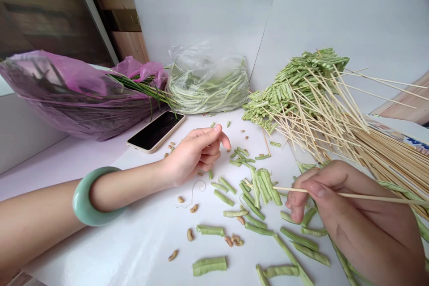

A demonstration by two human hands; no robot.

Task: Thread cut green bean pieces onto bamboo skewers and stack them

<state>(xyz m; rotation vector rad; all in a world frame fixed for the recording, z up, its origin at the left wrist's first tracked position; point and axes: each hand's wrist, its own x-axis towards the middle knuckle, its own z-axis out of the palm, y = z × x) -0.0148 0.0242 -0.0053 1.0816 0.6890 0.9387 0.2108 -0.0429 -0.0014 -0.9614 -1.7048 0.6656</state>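
Observation:
My right hand [355,214] pinches a thin bamboo skewer [365,197] between thumb and fingers. Several cut green bean pieces [266,187] are threaded side by side near its far end, and the tip pokes out on the left. My left hand [204,152], with a pale green bangle [82,199] on the wrist, hovers over the table's middle. Its fingers are curled in, the thumb lies along the top, and nothing shows in them. Loose bean pieces [209,266] and small brown beans [190,234] lie scattered between and below my hands.
Behind on the right, finished-looking bean skewers [295,85] are piled up, beside a bundle of bare skewers [398,156]. A clear bag of long beans [211,85] stands at the back. On the left are a phone [156,132] and a purple bag [77,98].

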